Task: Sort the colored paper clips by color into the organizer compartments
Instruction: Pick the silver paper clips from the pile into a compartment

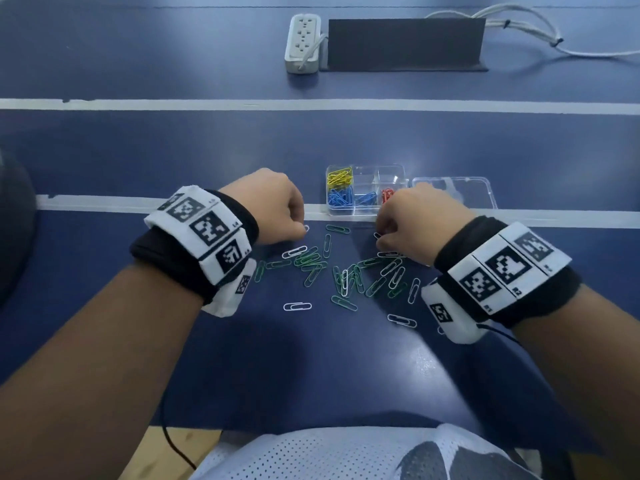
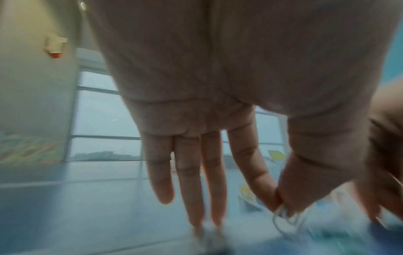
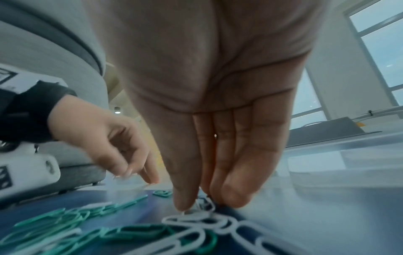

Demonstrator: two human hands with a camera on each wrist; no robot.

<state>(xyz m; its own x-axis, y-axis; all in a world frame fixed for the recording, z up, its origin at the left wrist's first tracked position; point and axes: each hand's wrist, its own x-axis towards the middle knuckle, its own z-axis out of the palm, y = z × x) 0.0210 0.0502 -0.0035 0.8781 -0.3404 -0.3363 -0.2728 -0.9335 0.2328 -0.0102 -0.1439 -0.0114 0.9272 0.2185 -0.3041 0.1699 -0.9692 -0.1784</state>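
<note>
Organizer [image 1: 367, 211] clear glossy plastic; paper clips [image 1: 313, 263] smooth coated; table [image 1: 173, 150] matt.

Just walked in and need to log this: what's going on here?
A person is sorting paper clips into a clear organizer. Yellow, blue and red clips already sit in compartments. Green and white clips lie loose on the table. The left hand pinches a white clip; the right hand picks at white clips in the pile.

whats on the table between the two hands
In the head view, one green paper clip lies flat on the blue table between the left hand and the right hand; the organizer sits just beyond that gap.
</note>
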